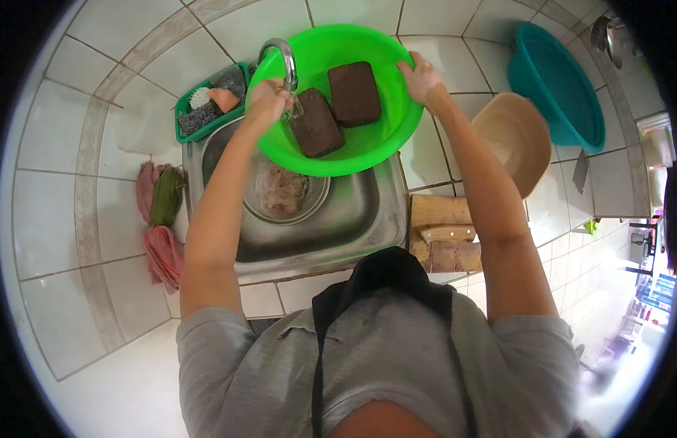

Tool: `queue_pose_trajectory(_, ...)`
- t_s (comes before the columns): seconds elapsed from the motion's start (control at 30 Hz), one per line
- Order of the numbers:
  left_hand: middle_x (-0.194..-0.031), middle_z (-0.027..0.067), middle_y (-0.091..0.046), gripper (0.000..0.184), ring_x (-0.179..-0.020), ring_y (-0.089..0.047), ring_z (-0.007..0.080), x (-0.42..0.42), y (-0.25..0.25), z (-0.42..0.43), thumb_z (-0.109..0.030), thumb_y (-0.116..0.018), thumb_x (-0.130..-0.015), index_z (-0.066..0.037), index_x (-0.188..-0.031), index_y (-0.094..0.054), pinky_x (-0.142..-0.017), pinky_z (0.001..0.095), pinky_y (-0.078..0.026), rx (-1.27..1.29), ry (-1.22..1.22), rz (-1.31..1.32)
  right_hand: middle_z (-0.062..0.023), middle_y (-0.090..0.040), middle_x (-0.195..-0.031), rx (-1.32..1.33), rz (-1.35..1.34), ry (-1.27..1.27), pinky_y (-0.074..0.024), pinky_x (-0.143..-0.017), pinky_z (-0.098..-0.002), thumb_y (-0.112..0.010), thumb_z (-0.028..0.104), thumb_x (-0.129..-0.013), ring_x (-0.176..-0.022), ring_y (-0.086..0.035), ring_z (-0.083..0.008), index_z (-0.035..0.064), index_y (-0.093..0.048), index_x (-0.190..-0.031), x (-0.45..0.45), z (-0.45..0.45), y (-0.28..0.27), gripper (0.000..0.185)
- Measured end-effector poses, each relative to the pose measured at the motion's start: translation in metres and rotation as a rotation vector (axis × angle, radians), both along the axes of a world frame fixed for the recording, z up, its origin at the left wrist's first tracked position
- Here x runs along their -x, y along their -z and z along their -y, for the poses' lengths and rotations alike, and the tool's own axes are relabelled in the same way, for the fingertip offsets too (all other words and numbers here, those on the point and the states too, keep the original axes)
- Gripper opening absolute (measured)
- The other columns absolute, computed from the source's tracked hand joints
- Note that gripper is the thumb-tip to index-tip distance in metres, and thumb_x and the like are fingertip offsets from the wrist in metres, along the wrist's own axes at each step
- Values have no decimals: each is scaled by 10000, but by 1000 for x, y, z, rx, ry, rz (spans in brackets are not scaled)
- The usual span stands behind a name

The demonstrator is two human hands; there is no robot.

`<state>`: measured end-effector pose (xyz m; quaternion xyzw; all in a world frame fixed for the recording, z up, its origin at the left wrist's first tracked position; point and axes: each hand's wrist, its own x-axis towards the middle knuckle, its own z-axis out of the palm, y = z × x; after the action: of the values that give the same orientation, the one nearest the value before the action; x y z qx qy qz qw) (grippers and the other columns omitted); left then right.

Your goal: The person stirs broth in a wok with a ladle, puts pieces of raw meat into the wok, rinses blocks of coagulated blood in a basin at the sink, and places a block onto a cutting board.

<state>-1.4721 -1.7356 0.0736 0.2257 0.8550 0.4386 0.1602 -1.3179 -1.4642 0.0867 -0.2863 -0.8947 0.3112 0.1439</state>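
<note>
A bright green plastic basin (386, 143) is held over the back of the sink, partly on the counter. Two dark brown rectangular blocks (355, 93) lie in it; I cannot tell what they are made of. My right hand (424, 79) grips the basin's right rim, thumb on the inside. At the left rim, my left hand (268, 103) is closed around the edge, right by the spout of the curved chrome faucet (280, 51). Part of its fingers is hard to make out there. Below the basin, a clear bowl (309, 212) with pale stringy contents sits in the sink.
The steel sink (346, 230) lies before me. At its left are a green tray (187, 120) of scrubbers and hanging cloths (162, 248). On the right are a wooden board (444, 212) with a knife (448, 233), a beige bowl (510, 131) and a teal basin (561, 84).
</note>
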Motion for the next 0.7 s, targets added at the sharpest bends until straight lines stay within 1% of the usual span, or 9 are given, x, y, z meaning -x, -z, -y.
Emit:
queue_pose_trajectory(0.03, -738, 73, -643, 249, -735, -624, 228, 0, 0, 7, -212, -690, -833, 22, -894, -635, -847, 367, -480, 3, 2, -1, -262, -568, -1221, -11, -9, 2, -446, -956, -442, -482, 372, -942, -1153, -524, -420, 27, -440, -1318, 0, 0, 0, 511)
queue_pose_trajectory(0.1, -797, 113, -662, 277, -726, -630, 260, -7, 4, 26, -199, -696, -798, 35, -933, -635, -790, 380, -503, 92, -92, -1113, -260, -559, -1237, -1, 9, 9, -444, -963, -439, -481, 377, -942, -1156, -524, -419, 30, -436, -1325, 0, 1, -2, 518)
queue_pose_trajectory(0.13, -797, 113, -662, 277, -726, -630, 260, -6, 13, 37, -199, -696, -798, 35, -933, -635, -790, 380, -503, 94, -88, -1115, -258, -550, -1253, 7, 26, 14, -443, -970, -435, -480, 383, -942, -1159, -523, -418, 33, -431, -1332, -1, 1, -1, 525)
queue_pose_trajectory(0.23, -965, 207, -664, 313, -932, -633, 355, -4, 28, 59, -284, -688, -816, -24, -987, -649, -810, 427, -490, 211, -333, -1001, -232, -539, -1293, 60, 9, 31, -449, -974, -418, -520, 394, -922, -1158, -546, -385, 36, -446, -1324, 3, 1, -2, 544)
queue_pose_trajectory(0.3, -975, 218, -664, 430, -933, -639, 345, -5, 30, 70, -367, -687, -805, 1, -1023, -640, -828, 420, -480, 190, -200, -63, -218, -549, -1282, 174, 2, 46, -470, -948, -415, -554, 385, -903, -1136, -566, -356, 22, -452, -1316, -8, 11, -18, 559)
queue_pose_trajectory(0.43, -986, 222, -664, 462, -948, -637, 347, -18, 32, 78, -397, -674, -814, 21, -1009, -642, -823, 426, -473, 188, -226, -90, -192, -592, -1185, 397, -51, 69, -534, -839, -412, -667, 307, -832, -1040, -616, -284, -31, -471, -1279, -24, 26, -24, 594)
queue_pose_trajectory(0.5, -838, 92, -664, 341, -726, -625, 167, -25, 34, 86, -287, -632, -886, 38, -986, -648, -625, 326, -497, 42, -158, -13, -187, -597, -1148, 553, -74, 57, -546, -809, -408, -669, 251, -825, -1009, -625, -279, -42, -472, -1266, -31, 14, -5, 564)
queue_pose_trajectory(0.63, -859, 157, -676, 377, -808, -663, 216, -62, -11, 106, -317, -665, -846, 44, -954, -659, -721, 371, -494, -57, -176, 185, -162, -608, -1086, 1075, -245, 41, -561, -768, -390, -636, 102, -814, -942, -643, -263, -37, -489, -1218, -54, 28, 14, 452)
queue_pose_trajectory(0.7, -806, 130, -667, 375, -755, -652, 179, -69, -22, 121, -297, -670, -848, 57, -971, -653, -684, 349, -495, -45, -135, 173, -153, -612, -1057, 1109, -282, 24, -563, -757, -384, -620, 80, -812, -915, -646, -252, -35, -496, -1192, -71, 48, 15, 415)
